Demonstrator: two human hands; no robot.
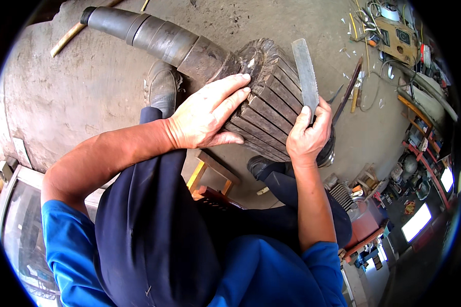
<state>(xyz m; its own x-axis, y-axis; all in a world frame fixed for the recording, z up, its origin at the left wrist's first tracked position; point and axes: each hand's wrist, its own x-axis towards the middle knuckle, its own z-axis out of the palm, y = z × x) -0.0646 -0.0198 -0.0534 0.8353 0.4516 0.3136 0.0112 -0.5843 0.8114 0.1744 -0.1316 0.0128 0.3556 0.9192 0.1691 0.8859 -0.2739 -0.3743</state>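
Note:
A large motor rotor (271,110) lies slantwise in front of me, its dark body cut by long parallel slots. Its stepped steel shaft (164,41) runs to the upper left and ends in a thread. My left hand (207,110) rests on the rotor near the shaft end, fingers stretched out and thumb apart. In my right hand (310,130), a flat grey metal blade (305,71) with a toothed right edge is pinched between thumb and fingers. The blade points upward over the rotor's right side, and its lower end is hidden in the grip.
A small wooden stool (212,171) stands below the rotor, between my legs. On the floor at the upper left lies a wooden handle (69,38). A dark metal bar (348,89) lies to the right. Cables and a tan box-shaped device (397,41) occupy the upper right, with cluttered shelves below.

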